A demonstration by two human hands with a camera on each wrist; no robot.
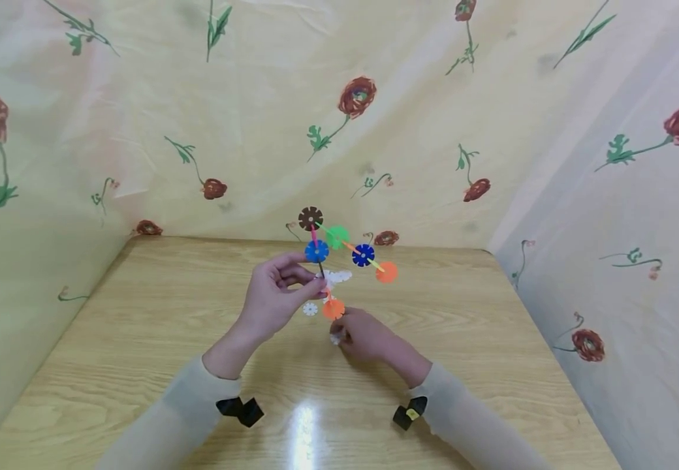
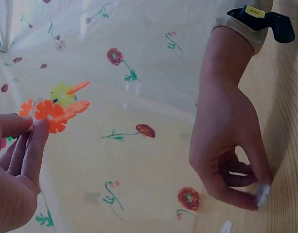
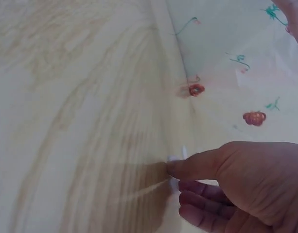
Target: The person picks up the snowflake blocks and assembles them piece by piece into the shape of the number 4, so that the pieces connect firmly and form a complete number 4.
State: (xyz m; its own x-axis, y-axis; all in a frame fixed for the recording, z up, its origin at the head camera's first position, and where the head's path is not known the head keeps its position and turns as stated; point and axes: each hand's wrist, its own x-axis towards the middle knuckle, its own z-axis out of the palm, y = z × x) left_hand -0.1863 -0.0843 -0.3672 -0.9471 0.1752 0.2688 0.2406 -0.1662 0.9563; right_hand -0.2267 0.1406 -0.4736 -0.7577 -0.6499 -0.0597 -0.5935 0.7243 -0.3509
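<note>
My left hand pinches a structure of interlocking notched plastic discs, held up above the table. It includes a brown disc, a light-blue disc, a green disc, a dark-blue disc and orange discs, joined by discs seen edge-on. Lower down, my right hand pinches a white notched disc between thumb and fingers, close to the tabletop. In the right wrist view the thumb partly hides this white disc.
A loose white disc lies on the wooden table. More white pieces show behind the left fingertips; whether they join the structure I cannot tell. Flower-printed cloth hangs behind and at both sides.
</note>
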